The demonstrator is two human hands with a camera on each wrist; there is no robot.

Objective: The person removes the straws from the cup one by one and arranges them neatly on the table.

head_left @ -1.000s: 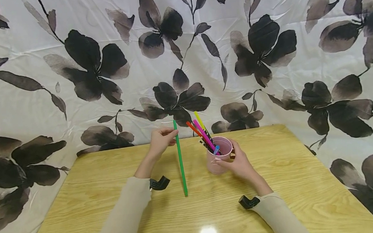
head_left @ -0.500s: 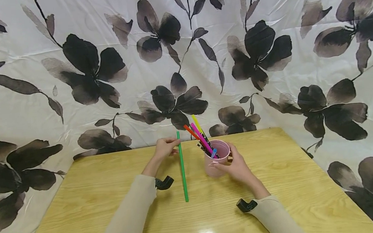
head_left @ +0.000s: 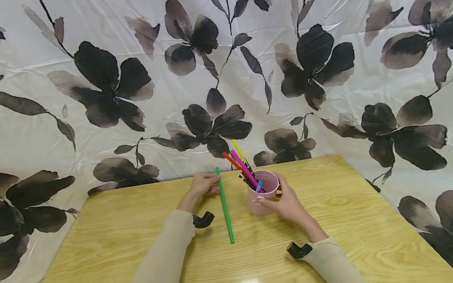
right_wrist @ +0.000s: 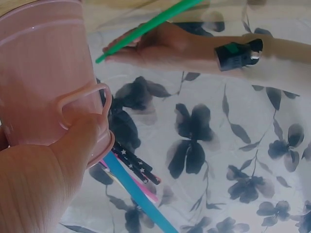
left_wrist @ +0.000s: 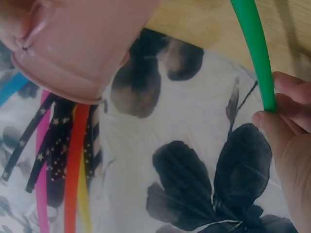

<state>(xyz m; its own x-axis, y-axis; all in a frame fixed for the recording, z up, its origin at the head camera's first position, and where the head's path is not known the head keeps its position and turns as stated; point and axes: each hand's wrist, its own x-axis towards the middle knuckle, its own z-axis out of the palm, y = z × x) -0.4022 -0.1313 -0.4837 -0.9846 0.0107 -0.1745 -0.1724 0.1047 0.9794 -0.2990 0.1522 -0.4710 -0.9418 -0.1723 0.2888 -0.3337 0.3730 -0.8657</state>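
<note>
My left hand (head_left: 202,185) pinches a long green straw (head_left: 225,211) close to its far end, between thumb and fingertips. In the left wrist view the straw (left_wrist: 257,48) runs up and away from the thumb. To the right, my right hand (head_left: 290,202) grips a pink cup (head_left: 261,207) with small side handles. Its thumb lies at one handle (right_wrist: 82,97) in the right wrist view. Leaning leftward out of the cup are an orange straw (head_left: 231,160), a magenta straw (head_left: 243,164), a yellow straw (head_left: 237,148), a short-looking blue straw (head_left: 259,186) and several black patterned straws (left_wrist: 43,145).
Both hands are over a light wooden table (head_left: 112,243). Behind its far edge hangs a white cloth (head_left: 257,9) printed with dark flowers. A black wrist device (head_left: 203,220) sits on the left sleeve, another black wrist device (head_left: 299,250) on the right.
My left hand has come slightly lower and to the right with the green straw, whose near end has shifted rightward. The right hand and cup stay nearly in place.
</note>
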